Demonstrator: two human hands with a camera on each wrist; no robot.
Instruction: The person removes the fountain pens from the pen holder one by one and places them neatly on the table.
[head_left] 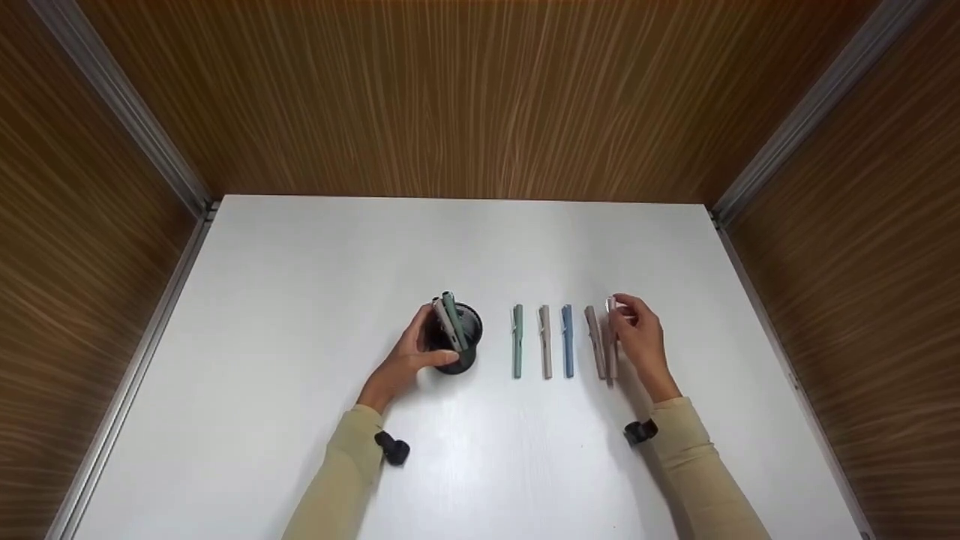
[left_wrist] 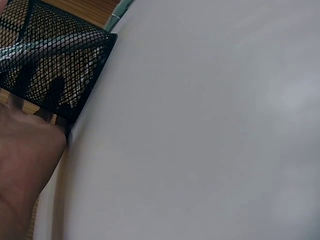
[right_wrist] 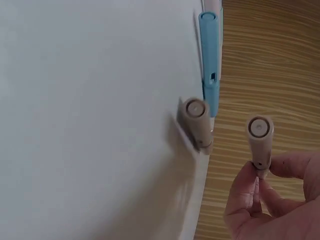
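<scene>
A: What's in hand?
B: Left hand (head_left: 409,358) curls round the mesh pen cup (head_left: 456,339) on the desk (head_left: 300,300); right hand (head_left: 639,337) pinches a beige pen (head_left: 612,339), rightmost of the row.
A: Next?
B: Likely lifting it clear of the neighbouring pen (head_left: 595,341) and over to the cup.

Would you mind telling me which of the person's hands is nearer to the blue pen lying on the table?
The right hand. It pinches a beige pen just to the right of the blue pen, while the left hand grips the black mesh cup farther off to its left.
</scene>
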